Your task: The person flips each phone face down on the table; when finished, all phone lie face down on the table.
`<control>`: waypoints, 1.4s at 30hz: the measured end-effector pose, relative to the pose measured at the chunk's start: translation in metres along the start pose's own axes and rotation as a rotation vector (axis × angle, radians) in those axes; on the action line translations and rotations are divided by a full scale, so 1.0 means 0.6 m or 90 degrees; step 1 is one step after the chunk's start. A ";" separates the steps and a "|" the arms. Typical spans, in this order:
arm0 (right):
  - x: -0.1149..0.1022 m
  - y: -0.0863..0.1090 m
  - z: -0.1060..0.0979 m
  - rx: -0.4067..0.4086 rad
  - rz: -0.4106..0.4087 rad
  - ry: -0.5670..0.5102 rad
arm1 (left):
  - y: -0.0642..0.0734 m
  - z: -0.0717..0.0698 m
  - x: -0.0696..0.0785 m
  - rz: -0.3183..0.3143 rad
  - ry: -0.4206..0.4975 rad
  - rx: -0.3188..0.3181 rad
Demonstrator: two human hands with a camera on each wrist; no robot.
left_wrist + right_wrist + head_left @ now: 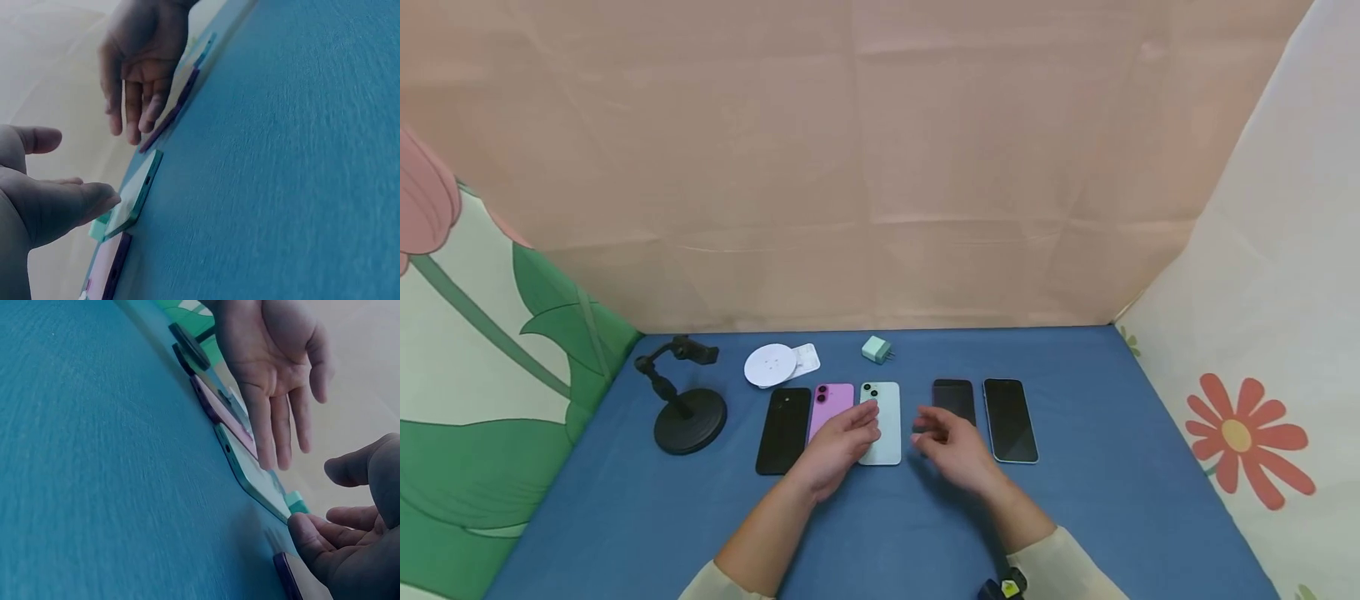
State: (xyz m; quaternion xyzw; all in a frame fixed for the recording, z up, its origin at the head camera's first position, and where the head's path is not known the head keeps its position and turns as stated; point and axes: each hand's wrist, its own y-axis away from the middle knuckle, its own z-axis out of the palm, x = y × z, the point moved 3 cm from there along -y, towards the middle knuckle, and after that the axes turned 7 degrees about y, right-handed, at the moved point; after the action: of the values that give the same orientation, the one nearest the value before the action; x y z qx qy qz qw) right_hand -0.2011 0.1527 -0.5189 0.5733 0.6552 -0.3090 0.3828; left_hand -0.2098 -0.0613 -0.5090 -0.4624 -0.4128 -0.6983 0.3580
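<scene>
My left hand point(838, 450) hovers over the lower part of a lilac phone point(832, 400) and the left edge of a pale mint phone point(889, 421), fingers fairly straight and nothing in them. To the right, my right hand point(957, 447) hangs loosely bent and holds nothing, partly covering a dark phone point(953, 394). In the right wrist view, a gap separates the fingertips of the left hand point(275, 369) from the right hand point(356, 537). A black phone point(784, 433) lies left of the lilac one. Another phone, dark with a light rim point(1011, 421), lies farthest right.
A black stand with a round base point(691, 422) is on the left of the blue table point(880, 533). Behind the phones lie a white disc point(770, 365), a small white card-like piece point(807, 359) and a mint charger plug point(875, 348). Cloth walls surround the table.
</scene>
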 end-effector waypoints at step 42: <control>0.063 0.052 -0.103 0.075 0.060 0.084 | -0.060 0.102 -0.044 -0.011 0.066 -0.027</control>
State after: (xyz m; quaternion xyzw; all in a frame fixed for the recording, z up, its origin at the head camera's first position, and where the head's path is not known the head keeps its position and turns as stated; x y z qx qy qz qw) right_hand -0.1812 0.2290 -0.5180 0.6439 0.6323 -0.2901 0.3184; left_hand -0.2118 0.0118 -0.5285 -0.4295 -0.3831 -0.7327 0.3632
